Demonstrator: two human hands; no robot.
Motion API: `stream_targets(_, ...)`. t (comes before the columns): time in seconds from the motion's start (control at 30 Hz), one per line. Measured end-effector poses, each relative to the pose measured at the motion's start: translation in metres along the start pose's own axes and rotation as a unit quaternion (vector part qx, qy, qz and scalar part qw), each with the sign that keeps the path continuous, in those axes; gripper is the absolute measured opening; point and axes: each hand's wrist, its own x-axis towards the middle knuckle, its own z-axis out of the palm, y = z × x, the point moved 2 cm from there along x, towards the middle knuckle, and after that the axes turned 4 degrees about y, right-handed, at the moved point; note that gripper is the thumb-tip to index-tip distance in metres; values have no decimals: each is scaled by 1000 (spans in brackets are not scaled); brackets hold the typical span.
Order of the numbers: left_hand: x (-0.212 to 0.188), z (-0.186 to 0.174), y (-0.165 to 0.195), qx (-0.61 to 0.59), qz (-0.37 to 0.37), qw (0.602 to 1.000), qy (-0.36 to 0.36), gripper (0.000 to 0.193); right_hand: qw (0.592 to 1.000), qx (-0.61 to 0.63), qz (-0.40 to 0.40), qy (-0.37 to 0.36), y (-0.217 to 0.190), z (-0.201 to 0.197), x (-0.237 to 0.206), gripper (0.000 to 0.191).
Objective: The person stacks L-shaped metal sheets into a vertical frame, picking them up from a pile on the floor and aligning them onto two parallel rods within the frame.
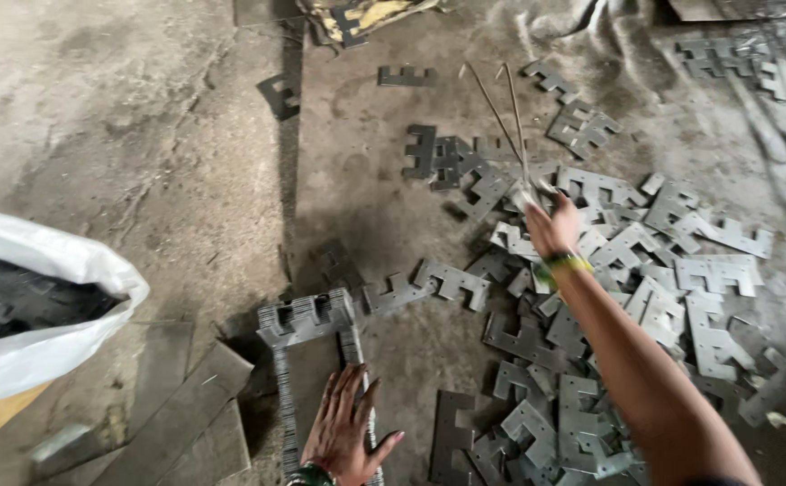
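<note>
My left hand (346, 425) rests flat, fingers spread, on the near end of a long packed stack of notched grey metal plates (307, 319) lying on the floor. My right hand (551, 225) reaches out over a scattered heap of the same flat metal plates (645, 288). It grips the bent end of a thin wire piece (505, 117) whose two prongs point away from me. A green bangle sits on each wrist.
A white sack (33, 270) holding dark metal plates stands at the left. Flat grey slabs (186, 405) lie beside the stack. More loose plates (735, 58) lie at the far right, and single ones (406, 76) further back on the dirty concrete floor.
</note>
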Motion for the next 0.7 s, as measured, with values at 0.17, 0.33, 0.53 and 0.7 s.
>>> stream_targets(0.17,-7,-6,4,-7,-6,1000,12,85,981,-136,95,-100,-60,111,51,55)
stream_targets(0.33,-8,-7,6,15,-3,1000,24,85,927,-271,42,-257,-56,66,2,57)
stream_targets(0.53,-14,-4,7,59,-2,998,21,84,863,-382,80,-320,7,-145,-134,67)
stream_targets(0.7,-20,3,11,77,24,994,67,86,813,-470,144,-312,74,-286,-240,61)
